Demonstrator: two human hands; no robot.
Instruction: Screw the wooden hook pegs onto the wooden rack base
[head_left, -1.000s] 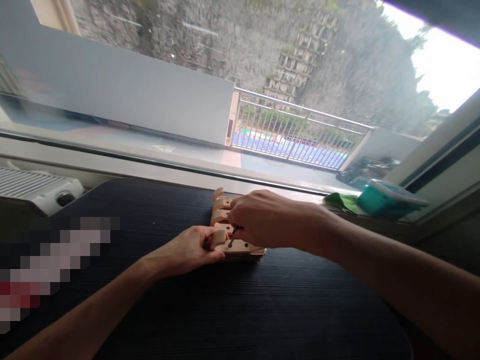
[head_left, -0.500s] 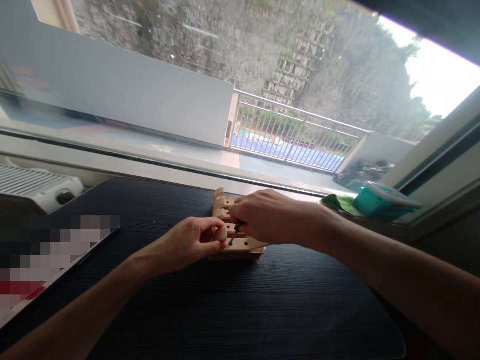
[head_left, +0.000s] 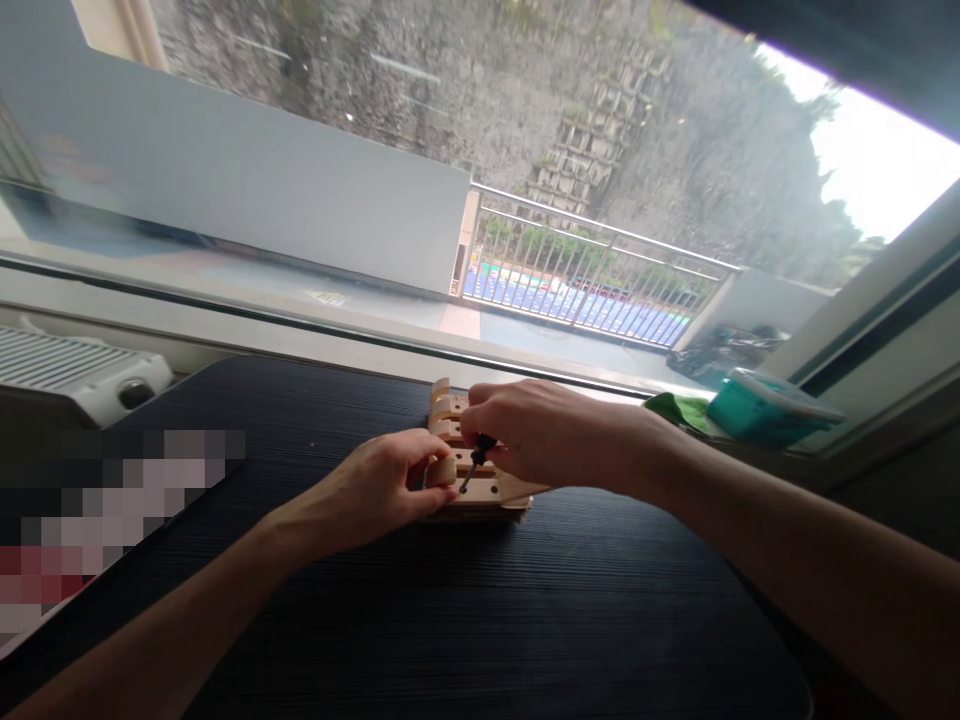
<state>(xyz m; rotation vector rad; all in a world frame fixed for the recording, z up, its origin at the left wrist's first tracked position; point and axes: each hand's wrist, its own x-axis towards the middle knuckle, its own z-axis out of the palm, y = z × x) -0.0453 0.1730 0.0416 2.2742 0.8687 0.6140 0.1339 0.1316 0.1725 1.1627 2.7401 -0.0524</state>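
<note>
A light wooden piece of work with several slats and dark round holes lies on the black table, near its window side. My right hand is closed around the dark handle of a screwdriver. Its metal shaft slants down, and the tip meets a hole in the nearest slat. At the left edge of the wooden piece, my left hand is closed, with thumb and fingers gripping its rounded wooden end. The right hand hides part of the slats.
The black table has wood-grain lines. At the left lies a flat blurred-out item, with a white radiator beyond it. A teal box and green cloth sit on the right sill. A large window spans the back.
The right hand has turned slightly on the screwdriver, showing more of its handle. The tip stays at the same hole, and the left hand keeps its grip. The whole view shifts a little.
</note>
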